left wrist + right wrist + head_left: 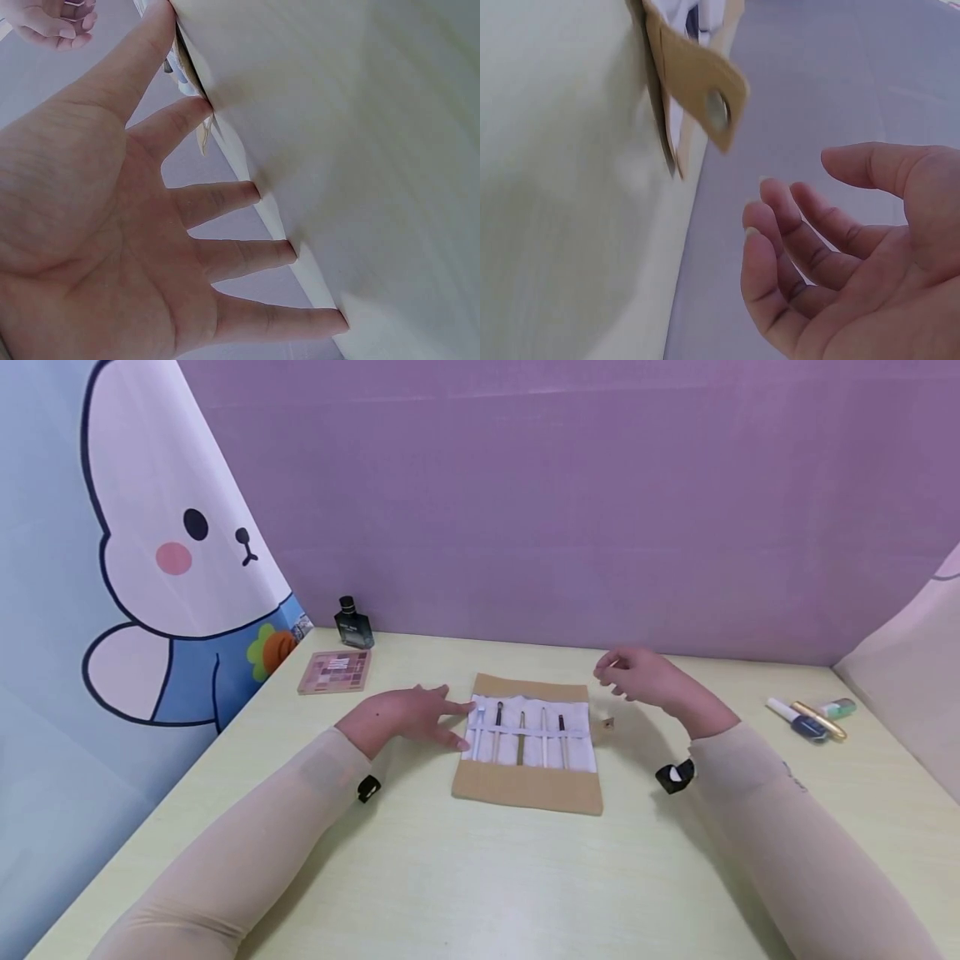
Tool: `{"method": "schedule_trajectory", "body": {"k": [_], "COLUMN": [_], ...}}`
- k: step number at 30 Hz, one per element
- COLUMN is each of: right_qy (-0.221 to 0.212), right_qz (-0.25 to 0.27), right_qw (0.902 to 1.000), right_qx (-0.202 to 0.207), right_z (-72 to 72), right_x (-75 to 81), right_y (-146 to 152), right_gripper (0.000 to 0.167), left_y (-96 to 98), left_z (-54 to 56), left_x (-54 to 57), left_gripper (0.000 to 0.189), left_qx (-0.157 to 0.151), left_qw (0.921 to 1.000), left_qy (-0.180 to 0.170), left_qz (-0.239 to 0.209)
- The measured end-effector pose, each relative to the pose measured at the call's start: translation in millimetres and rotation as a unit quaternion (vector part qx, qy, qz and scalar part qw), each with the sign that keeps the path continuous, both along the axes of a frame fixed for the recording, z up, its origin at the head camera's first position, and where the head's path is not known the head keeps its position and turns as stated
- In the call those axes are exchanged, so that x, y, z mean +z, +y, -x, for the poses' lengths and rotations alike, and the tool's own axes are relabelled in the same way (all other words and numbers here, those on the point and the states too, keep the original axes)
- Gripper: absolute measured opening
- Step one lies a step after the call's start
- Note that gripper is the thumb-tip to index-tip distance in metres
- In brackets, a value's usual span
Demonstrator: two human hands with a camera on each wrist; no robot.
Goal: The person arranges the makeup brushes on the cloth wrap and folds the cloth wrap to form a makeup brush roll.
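A tan fabric brush roll (525, 787) lies unfolded on the table, its white lining (531, 752) facing up. Several slim makeup brushes (521, 739) stand side by side under its elastic band. My left hand (408, 717) has its fingers spread, with thumb and index fingertip at the roll's left edge and the other fingertips on the table in the left wrist view. To the right of the roll, my right hand (637, 678) hovers with loosely bent fingers and nothing in them. Near it a small strap with a metal snap (717, 109) sticks out from the roll's right edge.
At the back left stand a dark glass bottle (354, 625) and, before it, a pink eyeshadow palette (335, 672). On the right lie a white-capped dark bottle (808, 727), a gold tube (821, 721) and a green-ended tube (837, 708). A purple curtain (562, 510) hangs behind the table.
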State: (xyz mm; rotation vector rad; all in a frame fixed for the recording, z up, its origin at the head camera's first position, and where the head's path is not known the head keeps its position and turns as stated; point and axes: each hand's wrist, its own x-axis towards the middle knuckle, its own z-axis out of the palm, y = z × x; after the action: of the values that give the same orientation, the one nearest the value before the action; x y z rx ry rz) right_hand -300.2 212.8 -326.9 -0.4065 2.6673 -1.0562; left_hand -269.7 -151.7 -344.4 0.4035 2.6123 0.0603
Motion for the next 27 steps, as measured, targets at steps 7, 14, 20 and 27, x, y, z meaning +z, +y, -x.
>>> {"method": "schedule_trajectory", "body": {"k": [7,14,20,27], "right_qy": [-0.005,0.005,-0.008,-0.04], "right_qz": [0.019,0.031,0.032,0.012], "right_qw": [0.9995,0.9981,0.9972,0.9967], "right_qx": [-0.023,-0.052,-0.067,-0.069], "right_z": [3.0,6.5,13.6,18.4], "right_x": [1.6,-0.6,-8.3,-23.7], "right_y": [30.1,67.4,100.5,130.7], "right_gripper": [0.045,0.049,0.053,0.06], "left_y": [-0.8,-0.9,-1.1,-1.9], "left_z": [1.6,1.4,1.0,-0.5], "left_x": [-0.1,-0.5,-0.9,-0.9], "left_gripper": [0.083,0.083,0.083,0.083], "left_qx": [-0.004,-0.009,-0.009,-0.015], "left_qw": [1.0,0.9999,0.9999,0.9998], "left_qy": [0.003,0.003,0.009,0.009], "left_qz": [0.001,-0.004,-0.001,-0.007]}}
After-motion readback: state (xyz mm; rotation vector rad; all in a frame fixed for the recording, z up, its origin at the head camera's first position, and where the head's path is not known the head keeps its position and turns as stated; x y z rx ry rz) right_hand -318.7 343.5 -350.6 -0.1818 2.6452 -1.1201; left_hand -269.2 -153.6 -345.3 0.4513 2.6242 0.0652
